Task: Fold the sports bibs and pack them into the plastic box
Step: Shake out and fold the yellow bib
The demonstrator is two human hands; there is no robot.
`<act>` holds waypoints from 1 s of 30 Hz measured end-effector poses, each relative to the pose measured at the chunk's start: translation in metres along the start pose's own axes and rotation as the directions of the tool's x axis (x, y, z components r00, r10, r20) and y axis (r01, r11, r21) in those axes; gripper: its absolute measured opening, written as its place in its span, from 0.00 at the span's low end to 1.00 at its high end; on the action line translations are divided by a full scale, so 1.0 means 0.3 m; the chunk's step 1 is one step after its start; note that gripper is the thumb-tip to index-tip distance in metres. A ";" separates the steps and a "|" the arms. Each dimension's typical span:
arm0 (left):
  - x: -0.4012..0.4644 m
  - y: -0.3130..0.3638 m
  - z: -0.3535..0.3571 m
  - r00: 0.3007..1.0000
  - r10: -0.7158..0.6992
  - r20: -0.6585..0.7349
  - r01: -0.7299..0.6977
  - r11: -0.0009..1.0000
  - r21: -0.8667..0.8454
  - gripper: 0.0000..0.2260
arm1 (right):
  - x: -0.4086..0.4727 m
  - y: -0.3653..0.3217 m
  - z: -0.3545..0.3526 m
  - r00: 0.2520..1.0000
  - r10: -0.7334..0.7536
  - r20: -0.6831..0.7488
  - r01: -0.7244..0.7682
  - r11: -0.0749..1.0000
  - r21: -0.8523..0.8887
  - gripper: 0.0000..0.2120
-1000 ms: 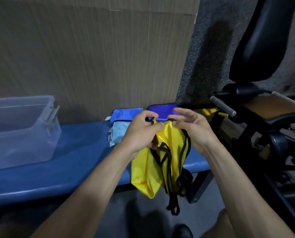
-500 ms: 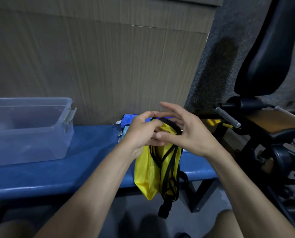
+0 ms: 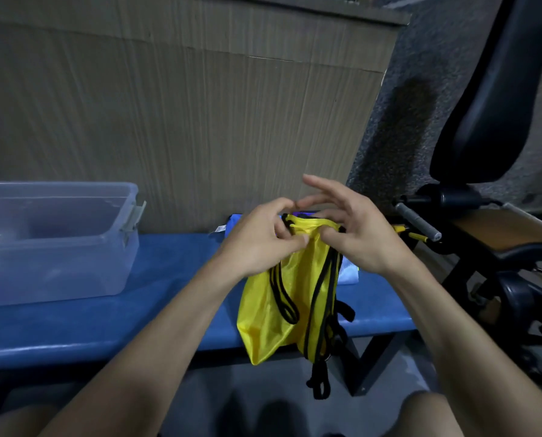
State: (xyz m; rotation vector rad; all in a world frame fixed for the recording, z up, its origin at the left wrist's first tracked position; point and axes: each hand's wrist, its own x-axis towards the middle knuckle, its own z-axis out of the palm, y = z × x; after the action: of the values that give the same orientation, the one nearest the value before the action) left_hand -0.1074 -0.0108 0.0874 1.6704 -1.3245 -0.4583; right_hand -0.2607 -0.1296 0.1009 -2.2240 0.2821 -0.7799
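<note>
Since half a second ago, both hands have risen a little and the right hand [image 3: 354, 230] has spread its upper fingers while the bunched top of the yellow, black-trimmed fabric bib [image 3: 282, 298] has come into plain sight between them. The left hand [image 3: 263, 239] pinches that gathered top edge with curled fingers. The right hand's thumb and lower fingers nip the edge from the other side, its remaining fingers fanned free. Held high by its top, the bib hangs straight over the front edge of the blue padded bench [image 3: 90, 310], probably so the panels and black straps line up for a fold. Left of the bib, the clear plastic box [image 3: 58, 247] sits open on the bench. Behind the hands lie folded blue bibs [image 3: 233, 220].
</note>
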 end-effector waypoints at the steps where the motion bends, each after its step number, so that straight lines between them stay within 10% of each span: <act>1: 0.010 -0.009 -0.009 0.996 0.073 -0.056 -0.061 0.978 0.199 0.18 | 0.010 -0.006 -0.005 1.000 -0.011 0.008 0.011 1.000 0.012 0.40; 16: 0.051 0.070 -0.198 0.953 0.146 0.267 -0.176 0.980 0.095 0.10 | 0.016 0.027 0.049 0.993 0.108 0.047 -0.117 0.907 0.405 0.29; 30: -0.067 0.040 -0.341 0.965 0.237 0.111 -0.248 0.963 0.103 0.07 | -0.102 0.174 0.261 0.909 0.330 0.254 -0.392 0.885 0.252 0.09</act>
State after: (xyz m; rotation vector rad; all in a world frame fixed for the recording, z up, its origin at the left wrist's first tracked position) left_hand -0.0443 0.0511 0.1440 1.5680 -1.6320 -0.3259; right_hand -0.2352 -0.1072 0.0081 -1.8684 0.4347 -0.3575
